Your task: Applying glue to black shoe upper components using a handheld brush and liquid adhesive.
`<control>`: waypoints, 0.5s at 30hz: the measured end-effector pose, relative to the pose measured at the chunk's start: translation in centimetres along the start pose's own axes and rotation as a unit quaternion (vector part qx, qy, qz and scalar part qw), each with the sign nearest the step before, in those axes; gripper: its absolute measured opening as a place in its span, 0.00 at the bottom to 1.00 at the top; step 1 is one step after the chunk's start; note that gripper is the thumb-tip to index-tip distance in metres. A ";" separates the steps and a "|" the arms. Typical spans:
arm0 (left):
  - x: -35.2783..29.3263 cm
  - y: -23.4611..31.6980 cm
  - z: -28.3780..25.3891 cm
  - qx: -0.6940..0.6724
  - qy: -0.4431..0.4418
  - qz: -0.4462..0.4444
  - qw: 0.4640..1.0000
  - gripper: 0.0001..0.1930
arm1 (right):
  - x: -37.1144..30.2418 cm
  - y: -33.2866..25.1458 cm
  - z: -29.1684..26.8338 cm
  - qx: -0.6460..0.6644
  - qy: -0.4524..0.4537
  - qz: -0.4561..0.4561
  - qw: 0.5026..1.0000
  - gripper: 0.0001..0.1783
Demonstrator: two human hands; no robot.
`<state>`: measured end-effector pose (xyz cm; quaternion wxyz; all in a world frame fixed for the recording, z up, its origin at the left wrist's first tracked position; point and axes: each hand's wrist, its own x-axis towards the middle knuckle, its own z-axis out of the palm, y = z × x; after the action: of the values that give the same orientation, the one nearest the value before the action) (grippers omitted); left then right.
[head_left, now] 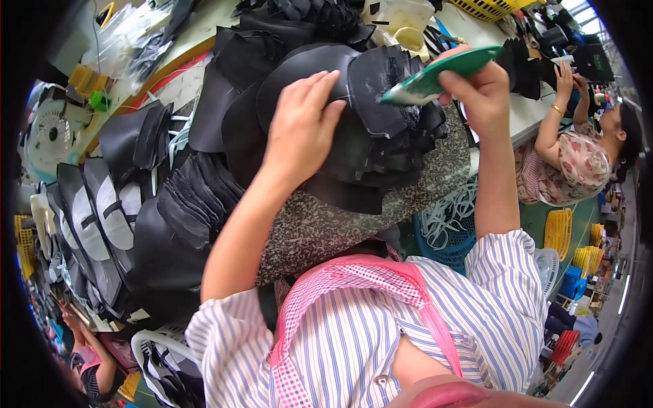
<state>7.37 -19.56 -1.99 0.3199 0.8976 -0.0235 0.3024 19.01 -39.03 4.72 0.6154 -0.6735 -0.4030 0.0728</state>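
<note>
A thick stack of black, leather-like cut pieces (pixel 376 102) lies fanned on a speckled stone slab (pixel 299 234). My left hand (pixel 303 122) rests on the upper pieces, its fingers stretched out and holding nothing. In my right hand (pixel 479 92) is a flat green brush (pixel 454 66), gripped between thumb and fingers. The whitish, blurred tip of the brush is at the right edge of the top piece; I cannot tell whether it touches. Pale smears mark that edge.
More black pieces (pixel 180 211) and grey-white shaped pieces (pixel 88 211) lie at left, near a white fan (pixel 56 136). A blue basket (pixel 445 241) of white straps stands below the slab. Co-workers (pixel 578 160) sit at right and lower left.
</note>
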 end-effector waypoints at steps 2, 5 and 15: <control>-0.2 0.2 3.1 0.079 0.018 -0.008 0.997 0.17 | 1.4 0.0 0.9 -0.112 -0.080 0.052 0.989 0.07; -0.1 1.4 5.0 0.153 0.013 0.010 0.988 0.18 | 4.4 1.8 -0.1 -0.199 -0.015 -0.023 0.980 0.07; -1.4 1.1 4.9 0.189 0.006 -0.007 0.982 0.19 | -1.7 -0.5 -0.2 -0.154 -0.177 -0.043 0.971 0.05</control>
<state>8.56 -23.47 -5.16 0.1465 0.9403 0.0421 0.3043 17.78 -40.32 4.56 0.4263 -0.7183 -0.5404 0.1011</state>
